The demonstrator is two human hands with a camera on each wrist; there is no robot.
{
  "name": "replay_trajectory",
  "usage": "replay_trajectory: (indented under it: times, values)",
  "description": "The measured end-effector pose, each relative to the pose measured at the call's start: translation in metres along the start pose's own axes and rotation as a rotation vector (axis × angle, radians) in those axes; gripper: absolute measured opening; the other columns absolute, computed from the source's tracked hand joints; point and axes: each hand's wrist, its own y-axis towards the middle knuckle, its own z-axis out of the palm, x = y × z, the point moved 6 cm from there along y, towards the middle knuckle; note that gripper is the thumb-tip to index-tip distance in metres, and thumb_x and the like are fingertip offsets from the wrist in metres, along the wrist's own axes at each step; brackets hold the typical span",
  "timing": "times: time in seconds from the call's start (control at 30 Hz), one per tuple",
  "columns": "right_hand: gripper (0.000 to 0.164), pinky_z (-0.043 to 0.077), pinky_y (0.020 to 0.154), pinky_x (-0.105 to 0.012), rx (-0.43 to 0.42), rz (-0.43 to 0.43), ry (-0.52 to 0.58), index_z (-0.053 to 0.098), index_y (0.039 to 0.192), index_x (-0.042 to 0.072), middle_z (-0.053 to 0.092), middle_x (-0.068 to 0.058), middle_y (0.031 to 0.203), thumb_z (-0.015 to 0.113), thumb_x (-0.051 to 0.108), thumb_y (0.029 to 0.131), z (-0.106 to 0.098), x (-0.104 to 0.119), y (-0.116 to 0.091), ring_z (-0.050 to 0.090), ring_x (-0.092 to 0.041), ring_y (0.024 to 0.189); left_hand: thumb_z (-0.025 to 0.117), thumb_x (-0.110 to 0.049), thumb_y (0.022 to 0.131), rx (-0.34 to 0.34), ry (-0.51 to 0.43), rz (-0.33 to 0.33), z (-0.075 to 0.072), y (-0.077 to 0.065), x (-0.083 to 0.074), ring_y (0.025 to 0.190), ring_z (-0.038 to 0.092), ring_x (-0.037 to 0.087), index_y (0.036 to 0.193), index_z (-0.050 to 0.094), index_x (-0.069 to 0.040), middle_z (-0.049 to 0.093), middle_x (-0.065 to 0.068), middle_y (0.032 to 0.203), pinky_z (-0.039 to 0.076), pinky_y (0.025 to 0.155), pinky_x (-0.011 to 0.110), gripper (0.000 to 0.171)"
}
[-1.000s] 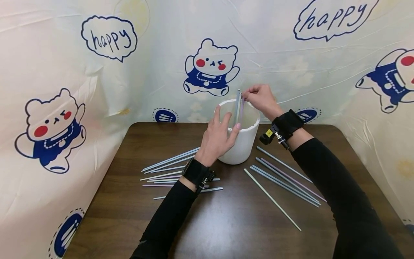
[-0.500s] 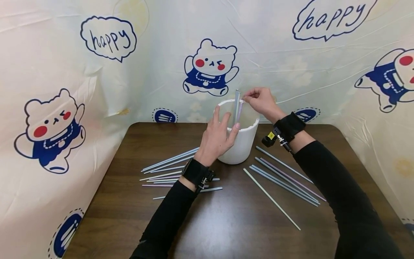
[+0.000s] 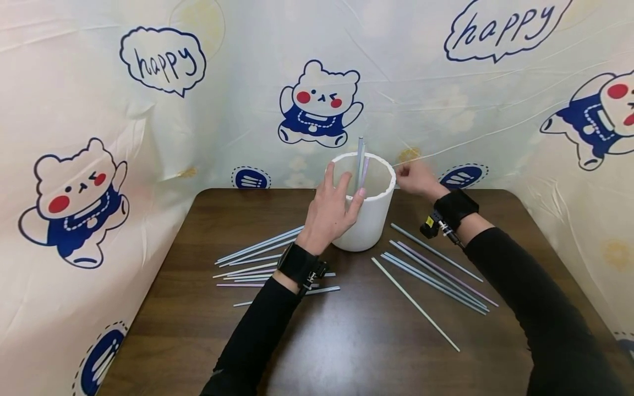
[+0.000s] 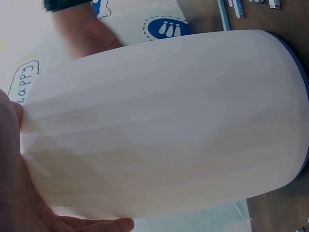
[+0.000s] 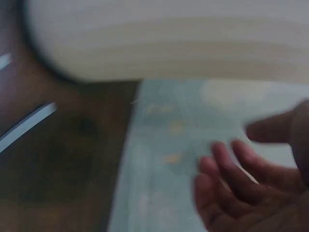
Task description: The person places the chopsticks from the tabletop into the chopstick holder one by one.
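A white round tub [image 3: 364, 220] stands on the table with a few thin straws [image 3: 362, 159], pale blue and purple, upright inside. My left hand [image 3: 333, 209] holds the tub at its left rim, thumb at the near edge and fingers spread around the side. In the left wrist view the tub's wall [image 4: 164, 125] fills most of the picture, with fingers along it. My right hand [image 3: 416, 179] is just right of the tub, apart from it. The right wrist view shows the right hand's [image 5: 251, 183] fingers loosely bent and holding nothing, somewhat blurred.
Several straws [image 3: 262, 247] lie left of the tub, partly under my left wrist. More straws [image 3: 436, 275] lie to the right, with a pale green straw [image 3: 416, 304] nearer the front. A printed curtain [image 3: 238, 110] hangs behind the brown table [image 3: 327, 352].
My right hand has let go of the purple straw, which now leans inside the tub. It has moved right and down, away from the rim. The left hand stays at the tub.
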Motion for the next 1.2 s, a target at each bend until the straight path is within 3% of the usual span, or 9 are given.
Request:
replay_trajectory:
  times: [0.07,0.17,0.4,0.57,0.9,1.03,1.2]
  values:
    - [0.018,0.036,0.059,-0.027,0.108,-0.038,-0.077,0.065,0.076,-0.001,0.051,0.003,0.061,0.056,0.007,0.088,0.015,-0.010,-0.002,0.045,-0.014,0.060,0.035,-0.055,0.105,0.001,-0.005,-0.002,0.000,0.000,0.001,0.132,0.054,0.044,0.147,0.046,-0.013,0.021,0.025,0.166,0.058,0.091,0.057,0.060]
    - [0.016,0.036,0.060,-0.028,0.256,-0.059,-0.140,0.063,0.069,0.004,0.049,0.005,0.059,0.061,0.006,0.085,0.038,-0.022,-0.008,0.045,-0.013,0.058,0.035,-0.056,0.105,-0.001,-0.010,-0.004,0.001,-0.001,0.001,0.131,0.055,0.044,0.147,0.046,-0.013,0.021,0.024,0.166,0.058,0.090,0.057,0.061]
    - [0.023,0.042,0.059,-0.028,0.458,0.089,-0.318,0.070,0.073,0.005,0.061,0.000,0.067,0.079,0.023,0.083,0.071,-0.045,-0.021,0.053,-0.017,0.064,0.036,-0.055,0.105,-0.006,-0.017,0.003,0.001,0.000,0.000,0.132,0.054,0.045,0.147,0.046,-0.014,0.021,0.024,0.167,0.059,0.089,0.055,0.060]
    - [0.023,0.040,0.058,-0.027,0.487,0.127,-0.335,0.069,0.071,0.006,0.059,0.001,0.066,0.078,0.022,0.083,0.081,-0.054,-0.023,0.053,-0.017,0.064,0.036,-0.055,0.105,0.002,-0.013,-0.005,0.001,-0.001,0.001,0.133,0.053,0.045,0.148,0.045,-0.015,0.020,0.023,0.167,0.059,0.089,0.056,0.060]
    - [0.038,0.032,0.053,-0.026,0.518,0.112,-0.340,0.044,0.057,0.016,0.038,0.005,0.054,0.063,0.010,0.089,0.088,-0.058,-0.024,0.039,-0.013,0.053,0.037,-0.054,0.105,0.001,-0.026,-0.005,0.002,-0.001,0.001,0.133,0.053,0.044,0.147,0.046,-0.014,0.021,0.023,0.167,0.059,0.089,0.056,0.059]
    - [0.026,0.036,0.055,-0.027,0.518,0.099,-0.329,0.049,0.067,0.011,0.045,0.000,0.064,0.058,0.007,0.091,0.084,-0.056,-0.024,0.046,-0.017,0.060,0.037,-0.054,0.105,-0.005,-0.023,-0.002,0.001,0.000,0.001,0.132,0.054,0.043,0.146,0.046,-0.015,0.021,0.023,0.167,0.059,0.090,0.056,0.058]
    - [0.017,0.042,0.059,-0.030,0.421,0.010,-0.320,0.058,0.079,0.002,0.056,-0.008,0.073,0.054,0.006,0.096,0.066,-0.043,-0.019,0.054,-0.023,0.067,0.038,-0.054,0.105,-0.008,-0.016,-0.002,0.001,0.000,0.002,0.130,0.055,0.043,0.146,0.047,-0.015,0.022,0.023,0.166,0.059,0.090,0.056,0.058]
